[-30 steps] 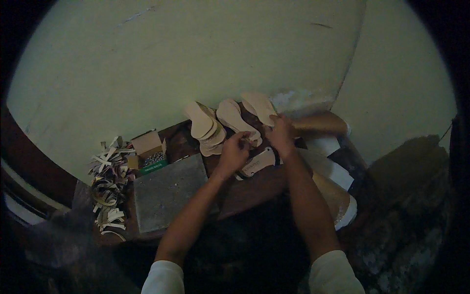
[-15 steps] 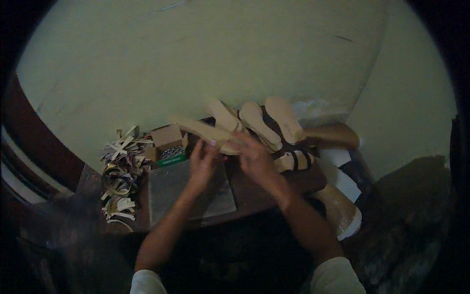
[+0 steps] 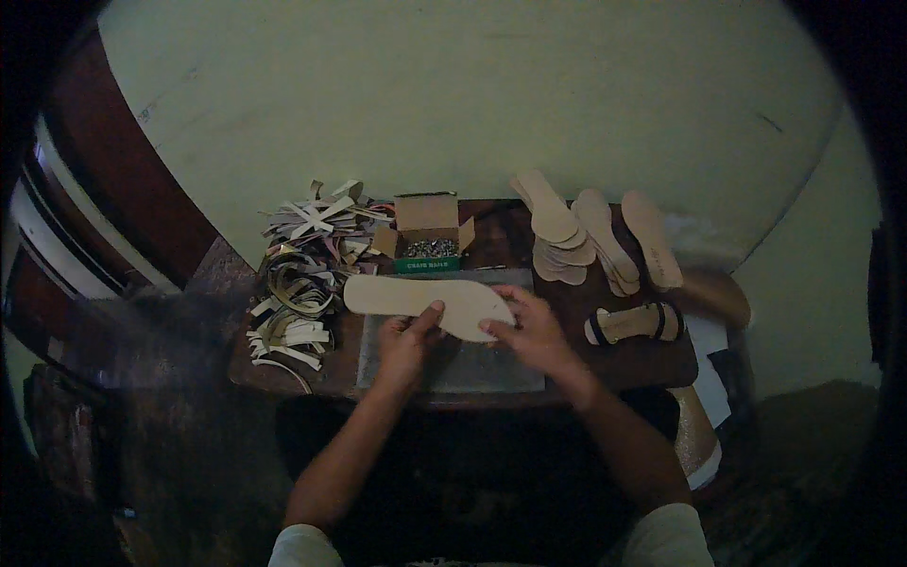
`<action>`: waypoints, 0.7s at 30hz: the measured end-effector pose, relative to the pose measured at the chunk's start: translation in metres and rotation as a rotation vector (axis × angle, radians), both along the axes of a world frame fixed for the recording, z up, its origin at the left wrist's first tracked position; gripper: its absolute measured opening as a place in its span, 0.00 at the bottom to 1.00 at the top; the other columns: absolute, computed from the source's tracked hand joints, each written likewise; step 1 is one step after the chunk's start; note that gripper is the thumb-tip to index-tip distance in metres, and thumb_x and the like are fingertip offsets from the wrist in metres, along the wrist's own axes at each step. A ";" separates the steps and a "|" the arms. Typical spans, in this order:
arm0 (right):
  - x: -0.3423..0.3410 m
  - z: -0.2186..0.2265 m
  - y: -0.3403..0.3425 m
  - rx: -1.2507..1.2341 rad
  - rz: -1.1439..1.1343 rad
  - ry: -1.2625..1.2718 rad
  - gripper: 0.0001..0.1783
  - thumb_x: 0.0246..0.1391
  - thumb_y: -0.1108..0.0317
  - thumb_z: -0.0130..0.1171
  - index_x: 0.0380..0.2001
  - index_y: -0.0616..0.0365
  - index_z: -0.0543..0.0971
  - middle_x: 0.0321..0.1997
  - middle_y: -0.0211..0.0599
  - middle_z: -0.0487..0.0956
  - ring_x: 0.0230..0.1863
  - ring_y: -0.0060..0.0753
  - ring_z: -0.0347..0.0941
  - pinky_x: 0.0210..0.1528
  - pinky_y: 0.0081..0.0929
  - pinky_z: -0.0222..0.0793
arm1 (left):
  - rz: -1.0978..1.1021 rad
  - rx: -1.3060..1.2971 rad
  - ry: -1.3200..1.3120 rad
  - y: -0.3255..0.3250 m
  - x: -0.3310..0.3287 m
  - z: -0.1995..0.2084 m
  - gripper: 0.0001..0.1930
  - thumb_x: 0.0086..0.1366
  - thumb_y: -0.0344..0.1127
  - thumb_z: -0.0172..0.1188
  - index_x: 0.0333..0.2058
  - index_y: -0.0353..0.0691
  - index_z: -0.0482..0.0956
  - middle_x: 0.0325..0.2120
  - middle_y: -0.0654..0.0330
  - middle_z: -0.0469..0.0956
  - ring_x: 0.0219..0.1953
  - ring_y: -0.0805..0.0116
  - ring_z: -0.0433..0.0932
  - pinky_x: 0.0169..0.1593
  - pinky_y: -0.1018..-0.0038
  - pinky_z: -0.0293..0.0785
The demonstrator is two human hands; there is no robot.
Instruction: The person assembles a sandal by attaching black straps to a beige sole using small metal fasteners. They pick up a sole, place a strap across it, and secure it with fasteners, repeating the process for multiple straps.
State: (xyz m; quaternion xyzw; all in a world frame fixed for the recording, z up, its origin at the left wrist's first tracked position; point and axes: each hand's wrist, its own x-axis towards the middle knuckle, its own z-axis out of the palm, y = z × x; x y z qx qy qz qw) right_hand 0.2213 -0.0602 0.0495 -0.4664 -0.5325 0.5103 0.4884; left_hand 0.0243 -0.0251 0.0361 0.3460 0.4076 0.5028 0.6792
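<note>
A pale beige insole (image 3: pixel 406 295) lies nearly crosswise in my two hands, its broad end to the right. My left hand (image 3: pixel 404 348) pinches its near edge around the middle, thumb on top. At the broad end my right hand (image 3: pixel 539 335) grips it, thumb on the upper face and fingers at the far edge. Beneath the hands is a flat grey slab (image 3: pixel 491 374) on the dark brown table (image 3: pixel 576 370). Just beyond the insole stands an opened cardboard box (image 3: pixel 425 266) with small metal nails (image 3: pixel 430 249) inside.
On the left, cut strips (image 3: pixel 316 231) form a tangled heap. Several insoles lie in fanned stacks (image 3: pixel 557 227) (image 3: pixel 605 241), with another insole (image 3: pixel 650 236) at the far right. A sandal with dark straps (image 3: pixel 635 322) sits near them. A wall (image 3: pixel 472 104) rises behind the table.
The view has swung left, so the table appears farther right. The insole, slanted and blurred before, is now nearly level above the slab, with both hands holding it steadily.
</note>
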 end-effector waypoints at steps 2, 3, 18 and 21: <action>0.014 -0.017 0.009 0.060 -0.097 0.065 0.25 0.53 0.73 0.65 0.54 0.60 0.71 0.44 0.39 0.81 0.40 0.27 0.78 0.34 0.24 0.78 | 0.067 0.060 -0.046 -0.001 0.006 0.009 0.13 0.62 0.35 0.66 0.44 0.39 0.77 0.39 0.62 0.79 0.43 0.70 0.78 0.44 0.71 0.75; 0.017 -0.013 0.010 0.054 -0.112 0.044 0.24 0.53 0.72 0.65 0.54 0.61 0.72 0.43 0.38 0.81 0.39 0.26 0.78 0.33 0.23 0.78 | 0.109 0.088 -0.064 -0.001 0.006 0.012 0.13 0.62 0.35 0.66 0.44 0.40 0.77 0.39 0.62 0.79 0.43 0.70 0.78 0.44 0.71 0.76; 0.047 0.011 0.012 0.002 -0.212 -0.111 0.23 0.56 0.68 0.63 0.53 0.64 0.72 0.39 0.36 0.80 0.29 0.22 0.73 0.24 0.22 0.71 | 0.056 0.130 -0.131 0.012 -0.023 0.002 0.14 0.67 0.41 0.60 0.46 0.40 0.75 0.43 0.63 0.78 0.47 0.72 0.76 0.52 0.70 0.71; 0.050 0.008 0.013 0.009 -0.220 -0.083 0.22 0.56 0.68 0.63 0.53 0.64 0.72 0.38 0.36 0.79 0.28 0.22 0.73 0.24 0.23 0.71 | 0.049 0.113 -0.155 0.005 -0.016 0.005 0.13 0.68 0.41 0.59 0.46 0.41 0.74 0.43 0.63 0.78 0.47 0.71 0.76 0.53 0.70 0.71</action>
